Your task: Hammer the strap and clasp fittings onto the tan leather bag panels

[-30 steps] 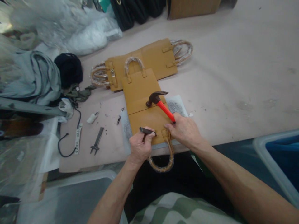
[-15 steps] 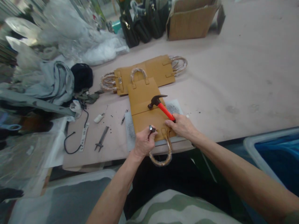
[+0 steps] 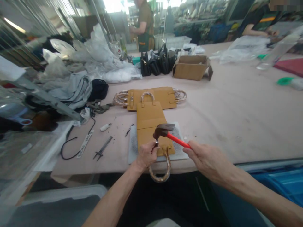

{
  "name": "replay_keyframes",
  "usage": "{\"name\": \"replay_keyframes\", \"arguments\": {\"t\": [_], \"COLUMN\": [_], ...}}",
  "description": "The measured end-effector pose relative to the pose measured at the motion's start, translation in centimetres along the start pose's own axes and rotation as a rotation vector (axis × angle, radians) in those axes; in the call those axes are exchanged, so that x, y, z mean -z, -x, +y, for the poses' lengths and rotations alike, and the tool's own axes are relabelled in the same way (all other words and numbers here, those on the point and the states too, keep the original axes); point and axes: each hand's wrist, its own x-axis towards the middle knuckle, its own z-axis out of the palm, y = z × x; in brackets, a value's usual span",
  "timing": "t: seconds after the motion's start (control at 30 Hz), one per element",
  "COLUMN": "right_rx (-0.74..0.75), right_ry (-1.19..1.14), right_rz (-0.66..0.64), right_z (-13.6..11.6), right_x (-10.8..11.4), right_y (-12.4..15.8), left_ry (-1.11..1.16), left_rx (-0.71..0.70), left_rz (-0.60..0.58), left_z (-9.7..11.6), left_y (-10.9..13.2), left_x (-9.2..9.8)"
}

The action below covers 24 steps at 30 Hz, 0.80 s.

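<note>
In the head view, the left hand (image 3: 146,155) is at the near edge of the table (image 3: 236,104), fingers curled round a small metal punch (image 3: 156,143) which it pinches upright on the near end of a tan leather bag (image 3: 151,126). The right hand (image 3: 207,160) is closed round the red handle of a hammer (image 3: 169,134), whose dark head sits just above the punch, touching or nearly so; I cannot tell which. The bag lies flat on a grey pad (image 3: 180,148) at the near edge, and its wrapped handle (image 3: 160,170) hangs over that edge. Behind it, towards the middle of the table, lies a stack of tan bags (image 3: 151,96) with wrapped handles at both ends. Left of the pad lie a dark pair of pliers (image 3: 102,148), a small pointed tool (image 3: 129,130) and a black cord (image 3: 71,148). Near the far edge stand black handbags (image 3: 157,64) and a cardboard box (image 3: 191,67). A person (image 3: 144,26) stands beyond the far edge
</note>
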Motion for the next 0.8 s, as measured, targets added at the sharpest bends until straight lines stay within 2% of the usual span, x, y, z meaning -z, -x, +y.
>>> {"name": "replay_keyframes", "arguments": {"t": [0.07,0.17,0.2,0.23,0.33,0.37,0.4,0.5,0.53,0.57,0.63,0.7,0.73,0.8], "right_rx": [-0.009,-0.025,-0.007,0.015,0.054,0.039,0.014,-0.042,-0.031,-0.003,0.057,0.035,-0.004,-0.073], "right_ry": [-0.047,-0.153,-0.141,-0.097,0.071,0.08,0.051,-0.151,-0.195,-0.199,-0.113,-0.043,-0.045,-0.127], "right_rz": [0.121,0.4,0.411,0.367,0.072,0.044,0.082,0.401,0.457,0.445,0.245,0.07,0.045,0.086], "right_z": [-0.6,-1.5,-1.5,-1.5,-0.9,-0.9,-1.0,-1.6,-1.8,-1.7,-1.1,0.1,0.8,2.4], "right_x": [1.1,1.7,1.4,1.0,0.2,0.4,0.8,1.9,1.9,1.5,0.3,-0.9,-1.3,-1.9], "right_y": [0.4,0.9,1.0,1.1,1.1,1.1,1.1,1.4,1.5,1.7,1.7,1.4,1.1,0.3], "left_ry": [0.004,0.021,0.019,0.011,-0.023,-0.027,-0.025,-0.007,-0.007,-0.011,-0.022,-0.025,-0.02,-0.003], "left_rx": [0.001,-0.003,-0.003,-0.001,0.014,0.013,0.009,0.0,0.003,0.006,0.008,0.009,0.01,0.011], "left_rz": [-0.006,-0.004,-0.001,0.002,0.004,0.005,0.007,0.013,0.012,0.009,0.006,0.011,0.014,0.02], "left_z": [0.0,0.0,0.0,0.1,0.1,0.1,0.1,0.2,0.2,0.2,0.2,0.1,0.1,0.0], "left_y": [0.0,0.1,0.1,0.0,0.0,0.0,0.0,-0.1,0.0,0.0,0.0,0.0,0.0,0.0], "left_x": [-0.1,-0.1,0.0,0.0,0.0,0.0,0.0,-0.1,-0.2,-0.2,-0.4,-0.6,-0.6,-0.7]}}
